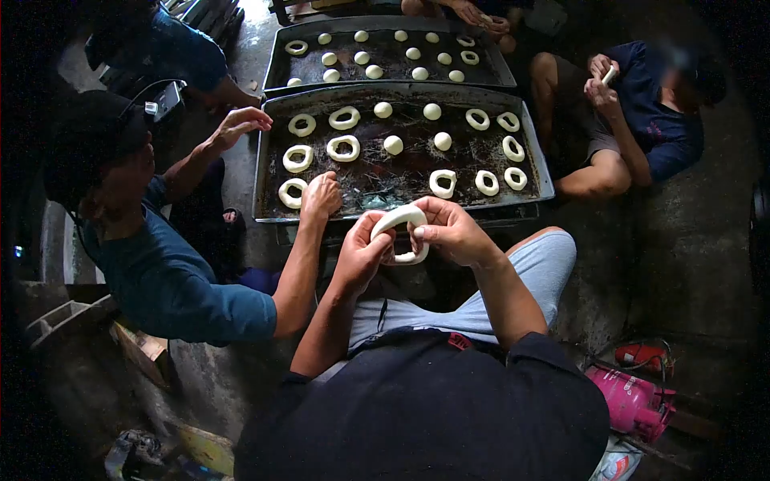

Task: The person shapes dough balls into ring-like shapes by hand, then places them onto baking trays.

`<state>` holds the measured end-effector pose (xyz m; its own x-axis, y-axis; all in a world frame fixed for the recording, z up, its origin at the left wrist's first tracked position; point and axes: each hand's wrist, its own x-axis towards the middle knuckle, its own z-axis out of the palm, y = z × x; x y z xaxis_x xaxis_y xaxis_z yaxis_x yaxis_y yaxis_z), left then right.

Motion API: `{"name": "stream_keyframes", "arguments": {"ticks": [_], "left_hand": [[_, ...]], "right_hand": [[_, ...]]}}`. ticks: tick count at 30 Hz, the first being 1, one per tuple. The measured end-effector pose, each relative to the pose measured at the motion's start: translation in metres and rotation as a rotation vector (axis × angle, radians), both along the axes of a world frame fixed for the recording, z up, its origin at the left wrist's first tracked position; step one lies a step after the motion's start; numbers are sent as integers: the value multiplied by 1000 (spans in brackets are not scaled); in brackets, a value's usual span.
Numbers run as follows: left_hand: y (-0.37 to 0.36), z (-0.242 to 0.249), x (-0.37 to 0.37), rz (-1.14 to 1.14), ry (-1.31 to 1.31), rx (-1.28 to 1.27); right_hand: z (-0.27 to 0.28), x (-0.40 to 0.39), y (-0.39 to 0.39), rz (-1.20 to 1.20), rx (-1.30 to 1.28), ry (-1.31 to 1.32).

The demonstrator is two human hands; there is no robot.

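Note:
Between my two hands hangs a pale dough ring, held up just in front of the near tray's edge. My left hand is closed on the ring's left side. On the ring's right side my right hand is closed too, thumb and fingers pinching the dough. Beyond them lies a dark metal tray with several dough rings, such as a ring close to my right hand, and several round dough balls, one of them a ball near the middle.
A second tray with balls and rings stands behind the first. At left, a co-worker's hand is over the near tray's front left corner. Another co-worker sits at right holding dough. A pink gas cylinder stands at lower right.

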<state>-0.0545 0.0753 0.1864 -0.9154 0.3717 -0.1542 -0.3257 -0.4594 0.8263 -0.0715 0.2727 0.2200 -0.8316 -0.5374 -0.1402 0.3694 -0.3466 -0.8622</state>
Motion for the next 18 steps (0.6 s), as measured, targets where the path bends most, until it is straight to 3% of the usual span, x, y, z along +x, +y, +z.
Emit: {"name": "stream_keyframes", "arguments": {"ticks": [4, 6, 8, 10, 12, 14, 16, 18], "left_hand": [[-3, -50, -15, 72, 14, -112], [-13, -70, -12, -95, 7, -480], [-15, -76, -2, -78, -25, -418], [-18, -82, 5, -65, -21, -447], [-18, -84, 11, -46, -19, -473], [-20, -83, 17, -37, -64, -533], [-24, -83, 22, -41, -72, -532], [-30, -87, 25, -6, -19, -564]], "right_hand": [[-1, -19, -1, 80, 608, 287], [6, -38, -4, 120, 957, 492], [-20, -61, -1, 80, 1050, 597], [-49, -91, 3, 67, 948, 470], [-67, -109, 1, -43, 614, 52], [-113, -130, 9, -108, 441, -126], [-175, -142, 18, -214, 871, 12], [-175, -134, 17, -281, 1099, 293]]}}
